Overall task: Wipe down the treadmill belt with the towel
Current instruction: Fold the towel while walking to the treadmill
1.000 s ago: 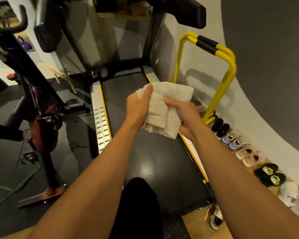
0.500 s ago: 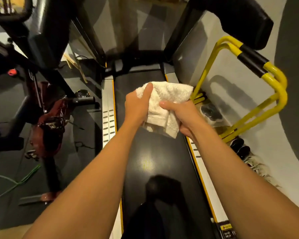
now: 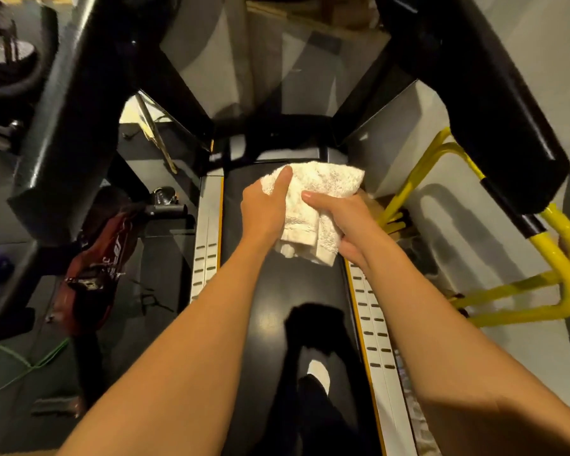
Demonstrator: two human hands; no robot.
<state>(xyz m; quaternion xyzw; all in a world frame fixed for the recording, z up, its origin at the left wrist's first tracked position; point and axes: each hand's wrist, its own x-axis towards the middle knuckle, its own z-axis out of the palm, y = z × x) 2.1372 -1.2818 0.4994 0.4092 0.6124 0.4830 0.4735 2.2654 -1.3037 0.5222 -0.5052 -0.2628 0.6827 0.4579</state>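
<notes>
A folded white towel (image 3: 313, 205) is held up in the air between both hands, above the front part of the black treadmill belt (image 3: 277, 291). My left hand (image 3: 265, 207) grips its left edge with the thumb laid on top. My right hand (image 3: 339, 222) grips the right side, thumb across the cloth. The belt runs from the black motor cover at the top down past my dark legs (image 3: 313, 383) at the bottom. Grey slotted side rails (image 3: 206, 248) with yellow trim border it.
The treadmill's black uprights and console arms (image 3: 474, 103) loom overhead on both sides. A yellow tubular frame (image 3: 553, 264) stands against the white wall on the right. A dark red exercise bike (image 3: 93, 258) and a green cord (image 3: 27, 360) sit on the floor at left.
The view has moved forward onto the treadmill, so the console arms now fill the top. Both hands keep the same hold on the towel; the row of shoes has left the view.
</notes>
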